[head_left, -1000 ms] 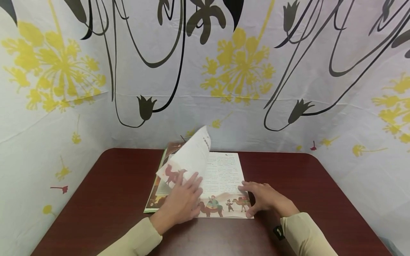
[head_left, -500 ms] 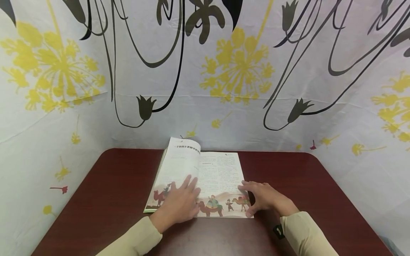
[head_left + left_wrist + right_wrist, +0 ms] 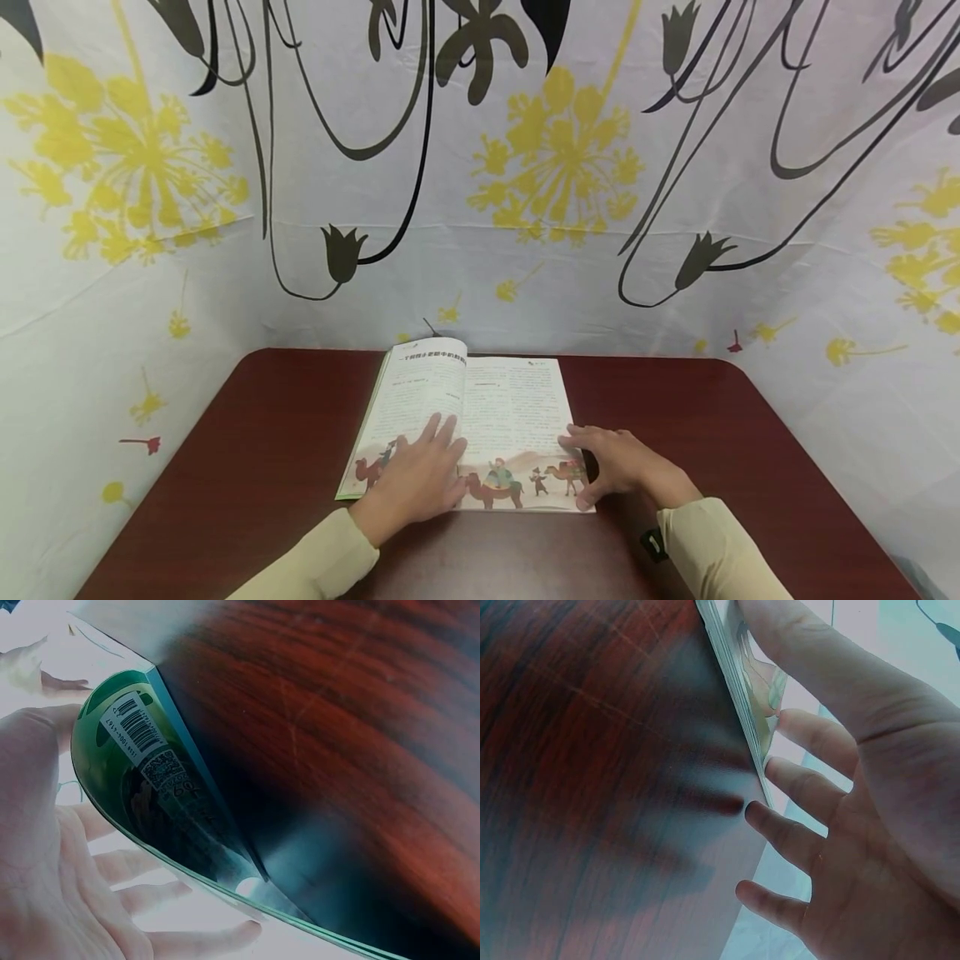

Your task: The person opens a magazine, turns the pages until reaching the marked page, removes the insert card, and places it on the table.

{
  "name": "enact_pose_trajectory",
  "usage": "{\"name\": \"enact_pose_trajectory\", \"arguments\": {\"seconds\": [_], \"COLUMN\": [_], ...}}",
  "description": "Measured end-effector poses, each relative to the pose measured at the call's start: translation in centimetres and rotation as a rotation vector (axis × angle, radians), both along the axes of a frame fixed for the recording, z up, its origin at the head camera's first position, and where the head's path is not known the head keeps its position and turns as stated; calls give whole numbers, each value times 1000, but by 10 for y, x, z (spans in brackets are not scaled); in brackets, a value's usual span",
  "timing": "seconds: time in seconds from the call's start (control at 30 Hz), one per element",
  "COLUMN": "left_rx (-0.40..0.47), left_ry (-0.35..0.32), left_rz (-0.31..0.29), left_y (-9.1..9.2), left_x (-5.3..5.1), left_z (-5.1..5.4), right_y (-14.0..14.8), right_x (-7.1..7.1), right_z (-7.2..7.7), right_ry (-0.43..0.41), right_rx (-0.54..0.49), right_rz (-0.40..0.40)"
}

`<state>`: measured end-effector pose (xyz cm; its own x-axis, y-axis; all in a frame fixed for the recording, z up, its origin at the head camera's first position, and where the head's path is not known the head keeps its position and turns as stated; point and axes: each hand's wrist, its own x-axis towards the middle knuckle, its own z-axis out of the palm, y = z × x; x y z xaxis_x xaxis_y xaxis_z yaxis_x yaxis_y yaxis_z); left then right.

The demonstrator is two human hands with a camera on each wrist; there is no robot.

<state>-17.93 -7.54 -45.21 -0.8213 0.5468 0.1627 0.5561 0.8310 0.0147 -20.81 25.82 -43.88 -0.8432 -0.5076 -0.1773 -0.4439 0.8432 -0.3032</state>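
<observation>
An open magazine (image 3: 517,408) lies on the table, with text and camel drawings along the bottom of both pages. My left hand (image 3: 423,471) rests with extended fingers on the left page near the spine. In the left wrist view, the green outer cover (image 3: 142,750) curves up off the table and shows a barcode label (image 3: 141,733). At the magazine's right edge is my right hand (image 3: 626,462), its thumb on the lower right corner and its fingers spread along the edge. The right wrist view shows those fingers (image 3: 810,787) beside the page stack.
The dark red wooden table (image 3: 247,450) extends around the magazine. Behind it hangs a pale cloth (image 3: 450,183) printed with yellow flowers and dark stems. A small black object (image 3: 653,546) sits at the right sleeve's cuff (image 3: 705,533).
The lifted page has come down onto the left side, now showing its heading and text. My left hand has shifted slightly left; my right hand has stayed in place.
</observation>
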Motion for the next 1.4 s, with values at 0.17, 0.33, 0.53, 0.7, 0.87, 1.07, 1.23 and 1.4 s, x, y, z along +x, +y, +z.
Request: {"name": "enact_pose_trajectory", "arguments": {"seconds": [0.17, 0.33, 0.53, 0.7, 0.87, 1.07, 1.23, 1.4], "left_rx": [35, 38, 25, -1, 13, 6, 3, 18], "left_ry": [-3, 61, 97, 94, 90, 102, 74, 101], "left_rz": [-6, -53, -109, -107, -107, -100, -96, -98], "left_y": [0, 2, 3, 3, 3, 2, 1, 1], "left_x": [0, -1, 0, 0, -1, -2, -3, -4], "left_z": [-2, -7, -9, -10, -12, -11, -8, -8], "right_y": [0, 0, -1, -4, -5, -6, -6, -2], "right_x": [0, -1, -1, 0, 0, -2, -3, -4], "right_z": [-1, -4, -4, -1, 1, 1, 4, 7], "right_ry": [3, 35, 56, 50, 59, 74, 49, 2], "right_rx": [-24, -32, -57, -66, -59, -62, -79, -109], "right_rz": [-4, 13, -3, -19, -13, -13, -17, -18]}}
